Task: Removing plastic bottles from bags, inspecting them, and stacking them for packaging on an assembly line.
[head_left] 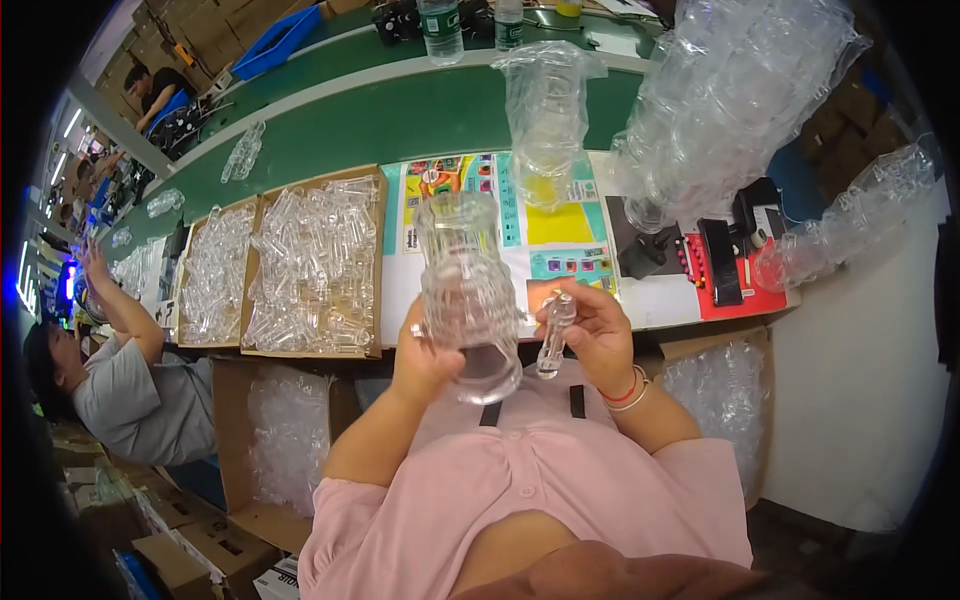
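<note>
My left hand (425,362) is closed round the lower side of a tall, clear, ribbed plastic cup (468,300). The cup's round rim points toward me, and its far end reaches over the printed sheet. Just right of it, my right hand (604,345) pinches a small, clear plastic piece (556,335), long and narrow like a handle. A gap separates the small piece from the cup. Left of my hands, a shallow cardboard tray (379,250) holds many similar clear pieces.
Bagged stacks of clear cups (545,110) stand on the green bench (400,115). A black phone (720,262) lies at right. Cardboard boxes of clear parts (232,430) flank me below the table. A co-worker in a grey shirt (150,400) sits at left.
</note>
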The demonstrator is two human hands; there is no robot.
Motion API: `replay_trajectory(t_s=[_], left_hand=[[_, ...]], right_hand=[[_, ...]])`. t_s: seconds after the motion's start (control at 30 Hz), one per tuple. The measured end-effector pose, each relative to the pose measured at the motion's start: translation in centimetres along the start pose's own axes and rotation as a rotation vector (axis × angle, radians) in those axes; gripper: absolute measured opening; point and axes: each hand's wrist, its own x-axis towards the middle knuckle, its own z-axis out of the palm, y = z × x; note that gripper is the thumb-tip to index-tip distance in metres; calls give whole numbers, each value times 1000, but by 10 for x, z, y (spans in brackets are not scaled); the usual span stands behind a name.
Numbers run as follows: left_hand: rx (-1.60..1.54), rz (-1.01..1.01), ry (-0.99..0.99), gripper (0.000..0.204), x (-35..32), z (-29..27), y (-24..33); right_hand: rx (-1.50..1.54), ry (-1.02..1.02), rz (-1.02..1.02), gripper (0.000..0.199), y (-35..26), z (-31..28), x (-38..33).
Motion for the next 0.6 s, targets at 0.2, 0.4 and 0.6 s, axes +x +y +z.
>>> replay_trajectory(t_s=[0.2,0.4,0.6], left_hand=[[-21,18,-27,95,-22,8,11],[-33,-4,-69,89,-26,1,9],[-90,-48,-74,91,-28,-7,8]], right_hand=[[6,-56,32,45,5,15,-8],[-208,-30,-36,45,2,25,-10],[-574,-115,-62,45,-9,22,-6]])
